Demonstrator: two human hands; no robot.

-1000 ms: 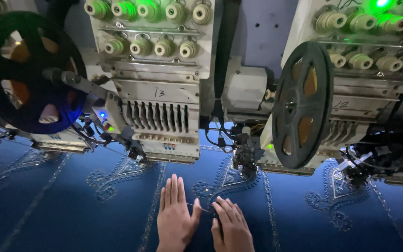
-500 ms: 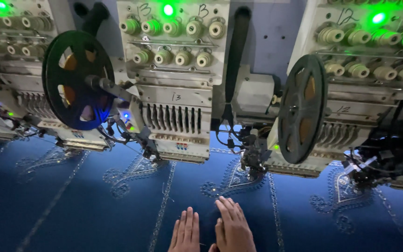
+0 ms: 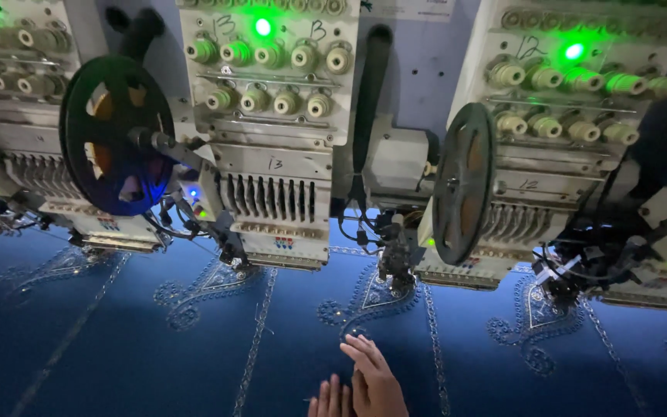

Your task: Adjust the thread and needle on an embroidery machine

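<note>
Blue fabric lay flat; right hand, fingers spread and empty, beside left hand, risked needle strikes near the embroidery head.

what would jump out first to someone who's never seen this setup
Glowing green lamps top the pale embroidery heads along the back, with dark reels hanging in front. Below spreads blue cloth stitched with sparkling motifs, with the right hand and left hand at the bottom edge.

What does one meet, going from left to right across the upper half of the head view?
Dark reel lit blue → middle embroidery head with a green lamp → black vertical hose → second dark reel, seen nearly edge-on → right embroidery head with a green lamp.
</note>
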